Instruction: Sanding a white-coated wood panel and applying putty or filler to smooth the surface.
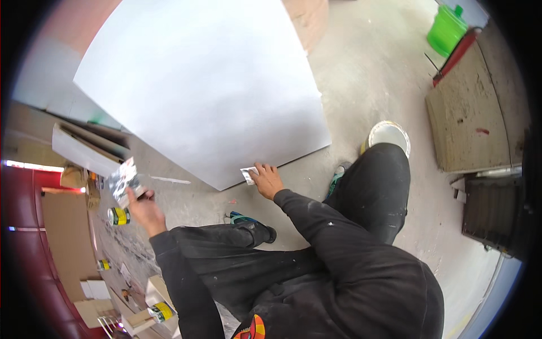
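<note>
A large white panel (209,85) fills the space ahead of me, its near corner pointing toward my legs. My right hand (267,181) is at the panel's near edge, fingers closed on a small, shiny flat scraper (248,175). Off to the left, my left hand (145,209) grips a broader flat metal scraper (123,182), blotched with white and grey. That scraper is held up, apart from the panel. What supports the panel is hidden under it.
An open pail (389,133) with a whitish inside stands by my right knee. Cans with yellow labels (118,216) stand on the stained floor at left. Leaning boards (84,150) are beyond my left hand. A green bucket (446,31) and a worn beige block (466,113) are at right.
</note>
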A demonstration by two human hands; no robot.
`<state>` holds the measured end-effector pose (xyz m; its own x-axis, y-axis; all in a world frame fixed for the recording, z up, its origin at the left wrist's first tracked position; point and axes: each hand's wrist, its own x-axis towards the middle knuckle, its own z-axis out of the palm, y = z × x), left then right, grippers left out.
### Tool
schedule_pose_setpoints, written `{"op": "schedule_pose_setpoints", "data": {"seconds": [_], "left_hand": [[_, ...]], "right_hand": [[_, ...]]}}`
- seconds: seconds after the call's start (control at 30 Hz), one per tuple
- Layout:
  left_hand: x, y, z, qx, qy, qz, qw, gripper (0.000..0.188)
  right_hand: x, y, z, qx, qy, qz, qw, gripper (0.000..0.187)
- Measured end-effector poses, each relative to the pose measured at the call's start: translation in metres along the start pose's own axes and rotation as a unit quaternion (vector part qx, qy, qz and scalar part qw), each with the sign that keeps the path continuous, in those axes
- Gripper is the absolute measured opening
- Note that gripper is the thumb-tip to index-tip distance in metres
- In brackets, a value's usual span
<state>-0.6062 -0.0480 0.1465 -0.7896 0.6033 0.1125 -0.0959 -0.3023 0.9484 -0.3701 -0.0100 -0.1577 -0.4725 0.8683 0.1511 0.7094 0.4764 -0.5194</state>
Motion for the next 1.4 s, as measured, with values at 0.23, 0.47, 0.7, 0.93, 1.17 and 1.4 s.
{"op": "schedule_pose_setpoints", "data": {"seconds": [0.23,0.47,0.7,0.93,1.17,1.4], "left_hand": [[0.005,0.005,-0.013,0.11,-0.152,0.0,0.982,0.038],[0.06,-0.016,0.001,0.058,-0.172,-0.047,0.982,0.034],[0.056,-0.022,0.022,0.114,-0.148,-0.045,0.981,0.033],[0.049,-0.009,0.027,0.071,-0.164,-0.059,0.982,0.027],[0.048,-0.008,0.03,0.051,-0.149,-0.081,0.984,0.026],[0.055,-0.002,0.008,0.039,-0.138,-0.052,0.988,0.025]], "right_hand": [[0.112,0.046,-0.149,0.17,0.124,0.012,0.978,0.024],[0.108,0.087,-0.201,0.135,0.053,0.03,0.989,0.023],[0.092,0.079,-0.146,-0.117,-0.005,-0.046,0.992,0.021],[0.098,0.066,-0.168,-0.096,-0.016,-0.07,0.993,0.022],[0.002,0.154,-0.056,-0.277,-0.141,-0.117,0.943,0.009],[0.032,0.104,-0.084,-0.208,-0.107,-0.17,0.957,0.013]]}}
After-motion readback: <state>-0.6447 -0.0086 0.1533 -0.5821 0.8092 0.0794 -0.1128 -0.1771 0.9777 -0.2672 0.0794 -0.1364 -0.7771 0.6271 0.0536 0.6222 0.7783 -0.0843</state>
